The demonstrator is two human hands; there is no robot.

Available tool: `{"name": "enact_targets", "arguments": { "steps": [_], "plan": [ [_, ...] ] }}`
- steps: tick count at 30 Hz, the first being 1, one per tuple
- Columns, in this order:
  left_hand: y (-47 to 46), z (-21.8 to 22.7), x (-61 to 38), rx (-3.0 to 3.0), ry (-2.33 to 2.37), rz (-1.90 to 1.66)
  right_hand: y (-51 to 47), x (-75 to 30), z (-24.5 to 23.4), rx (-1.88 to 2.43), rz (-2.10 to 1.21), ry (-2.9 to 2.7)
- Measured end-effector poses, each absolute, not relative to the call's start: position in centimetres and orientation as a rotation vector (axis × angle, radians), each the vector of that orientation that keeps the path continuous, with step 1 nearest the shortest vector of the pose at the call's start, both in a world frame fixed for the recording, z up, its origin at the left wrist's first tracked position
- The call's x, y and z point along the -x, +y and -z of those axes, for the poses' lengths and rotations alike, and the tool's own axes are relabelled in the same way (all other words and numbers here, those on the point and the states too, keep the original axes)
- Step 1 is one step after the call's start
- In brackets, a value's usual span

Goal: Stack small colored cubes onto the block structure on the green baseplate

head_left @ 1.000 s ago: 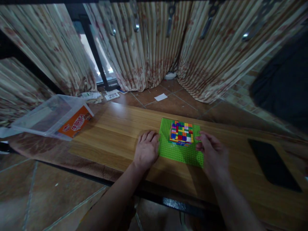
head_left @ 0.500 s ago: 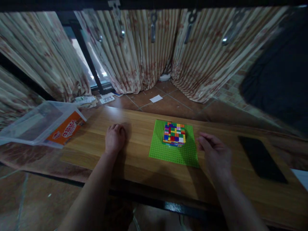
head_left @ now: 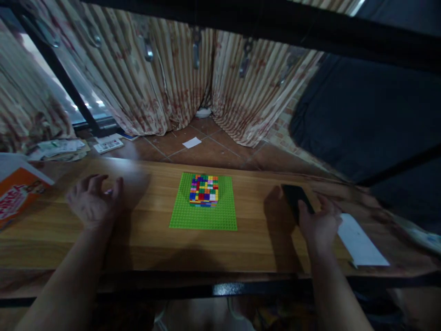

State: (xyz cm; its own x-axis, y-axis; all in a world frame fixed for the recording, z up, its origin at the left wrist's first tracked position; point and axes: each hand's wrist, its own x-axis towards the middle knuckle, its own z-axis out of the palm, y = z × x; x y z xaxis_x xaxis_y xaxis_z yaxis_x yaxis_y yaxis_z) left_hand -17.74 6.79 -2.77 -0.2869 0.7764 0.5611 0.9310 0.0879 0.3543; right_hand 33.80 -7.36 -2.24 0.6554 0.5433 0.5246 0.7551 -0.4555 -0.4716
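A block of multicoloured toy bricks (head_left: 204, 191) stands on a green baseplate (head_left: 203, 220) in the middle of the wooden table. To the left of it, my left hand (head_left: 94, 200) is over the tabletop with its fingers loosely curled and the thumb apart. A small pinkish spot shows between thumb and fingers, too blurred to name. My right hand (head_left: 320, 223), at the table's right side, grips a flat black phone (head_left: 296, 197) by its near right edge. The phone is tilted up, and a shadow falls to its left.
Beside the right hand lies a white sheet (head_left: 361, 241). A plastic bin with an orange label (head_left: 17, 195) is at the far left. A dark metal bar (head_left: 213, 289) runs along the front, another (head_left: 241, 20) overhead. Curtains (head_left: 161, 87) hang behind, with papers (head_left: 62, 149) on the floor.
My view has turned right. My right hand has moved right, from beside the baseplate to the phone, and grasped it. My left hand has moved left and its fingers have opened out.
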Motion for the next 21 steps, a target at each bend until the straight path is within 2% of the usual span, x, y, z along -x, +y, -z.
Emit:
{"name": "enact_targets", "arguments": {
  "steps": [8,13,17,21],
  "plan": [
    [3.3,-0.7,14.5,1.665,-1.993,1.260,-10.0,-35.7,4.3,2.495,0.055,-0.880],
    [-2.2,-1.7,11.6,1.825,-1.865,1.404,-10.9,-35.9,5.9,2.464,0.132,-1.058],
    [-10.2,0.2,9.7,2.014,-2.013,1.426,-11.1,-35.3,5.8,2.440,0.156,-1.130],
    [-18.4,4.3,8.3,2.254,-2.160,1.446,-11.4,-34.1,3.8,2.332,-0.102,-1.029]
  ]
}}
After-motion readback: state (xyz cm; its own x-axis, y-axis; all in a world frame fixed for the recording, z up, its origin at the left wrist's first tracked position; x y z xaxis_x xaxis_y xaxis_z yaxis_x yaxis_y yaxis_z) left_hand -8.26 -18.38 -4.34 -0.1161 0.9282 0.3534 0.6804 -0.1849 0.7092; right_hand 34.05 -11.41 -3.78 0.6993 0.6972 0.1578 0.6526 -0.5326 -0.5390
